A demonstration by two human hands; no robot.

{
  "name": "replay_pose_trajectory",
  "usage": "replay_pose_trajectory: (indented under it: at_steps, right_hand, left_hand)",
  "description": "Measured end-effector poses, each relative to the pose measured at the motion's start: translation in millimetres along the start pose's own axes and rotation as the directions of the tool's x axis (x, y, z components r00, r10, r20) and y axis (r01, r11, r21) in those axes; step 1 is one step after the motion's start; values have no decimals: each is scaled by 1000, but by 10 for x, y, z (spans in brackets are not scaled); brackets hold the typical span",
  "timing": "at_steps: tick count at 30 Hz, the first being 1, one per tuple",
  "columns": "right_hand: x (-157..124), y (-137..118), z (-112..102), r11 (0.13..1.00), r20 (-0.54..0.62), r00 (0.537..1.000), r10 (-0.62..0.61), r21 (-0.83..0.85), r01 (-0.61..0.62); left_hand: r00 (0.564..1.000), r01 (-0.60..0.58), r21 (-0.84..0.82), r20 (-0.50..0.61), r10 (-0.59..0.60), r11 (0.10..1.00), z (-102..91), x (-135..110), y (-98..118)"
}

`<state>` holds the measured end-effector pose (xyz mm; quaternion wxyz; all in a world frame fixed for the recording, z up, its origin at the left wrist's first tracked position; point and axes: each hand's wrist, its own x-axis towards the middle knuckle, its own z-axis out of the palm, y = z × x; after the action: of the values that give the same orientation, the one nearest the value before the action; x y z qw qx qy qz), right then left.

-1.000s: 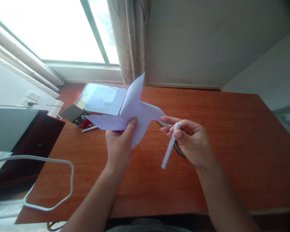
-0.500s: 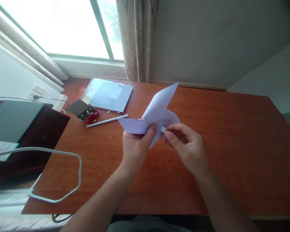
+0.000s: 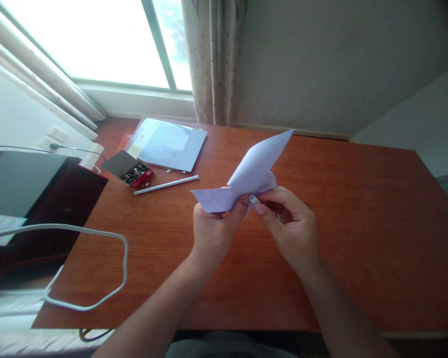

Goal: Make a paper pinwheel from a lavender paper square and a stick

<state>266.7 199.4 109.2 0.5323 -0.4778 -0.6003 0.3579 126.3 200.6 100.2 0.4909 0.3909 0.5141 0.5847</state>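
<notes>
A folded white paper pinwheel [image 3: 252,161] with raised, curved blades is pinched near its middle by my left hand [image 3: 218,223], thumb on top. Between thumb and fingers of my right hand [image 3: 293,221] sits a small white paper tube [image 3: 253,199], its round end facing up. This tube is close against the pinwheel's centre, beside my left thumb; whether the two touch I cannot tell. The pinwheel's lower part is hidden behind my hands.
A long thin white paper stick [image 3: 167,184] lies on the wooden table [image 3: 358,223]. Behind it are an open red box [image 3: 145,177] of small metal pieces, with a few loose, and a flat pale packet [image 3: 171,144]. A white cable [image 3: 125,258] loops at the left.
The pinwheel has shifted slightly right and tilted, with my left hand moving along. Its centre has come closer to the tube in my right hand.
</notes>
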Motion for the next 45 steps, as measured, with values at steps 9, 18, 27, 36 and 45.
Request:
replay_pose_trajectory:
  at_steps: [9, 18, 27, 36, 45]
  right_hand:
    - [9, 14, -3, 999, -5, 999, -34, -10, 33]
    - [6, 26, -32, 999, 32, 999, -28, 20, 27]
    - [-14, 27, -8, 929, 87, 958, 273, 235, -286]
    - [12, -27, 0, 787, 178, 886, 428, 410, -462]
    - [18, -15, 17, 779, 150, 898, 414, 452, -435]
  left_hand:
    - [999, 51, -14, -12, -51, 999, 0, -6, 10]
    - [999, 20, -27, 51, -19, 999, -20, -2, 7]
    - [998, -47, 138, -39, 53, 989, -16, 23, 59]
    - [989, -137, 231, -19, 146, 963, -5, 32, 108]
    - [987, -132, 238, -58, 150, 962, 2, 29, 127]
